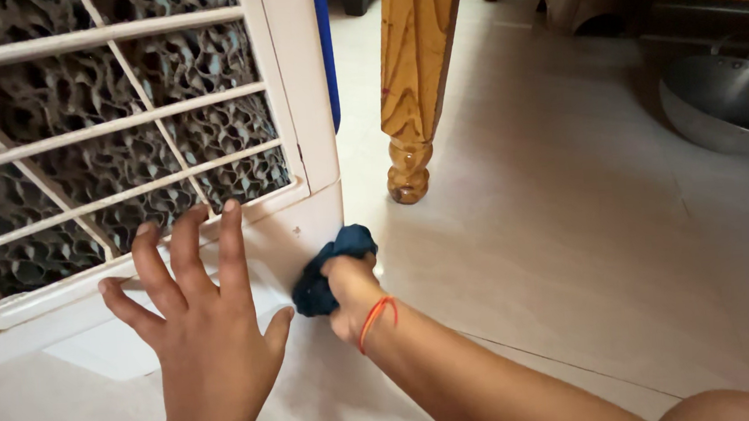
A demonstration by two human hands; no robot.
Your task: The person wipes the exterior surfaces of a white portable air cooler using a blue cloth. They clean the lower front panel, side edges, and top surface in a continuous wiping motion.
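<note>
left hand [202,324] flat, fingers spread on cooler [297,110] | right hand [350,296] fingers clamped on cloth [330,266]

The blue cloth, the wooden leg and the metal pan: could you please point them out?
blue cloth [330,266]: head view, bunched middle.
wooden leg [406,103]: head view, flat upper face.
metal pan [727,98]: head view, inner wall.

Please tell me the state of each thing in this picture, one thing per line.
Left hand: open, flat against the cooler.
Right hand: closed on the cloth.
Cloth: bunched, pressed on the cooler's lower corner.
Cooler: upright on the floor.
Pan: on the floor, under furniture.
</note>
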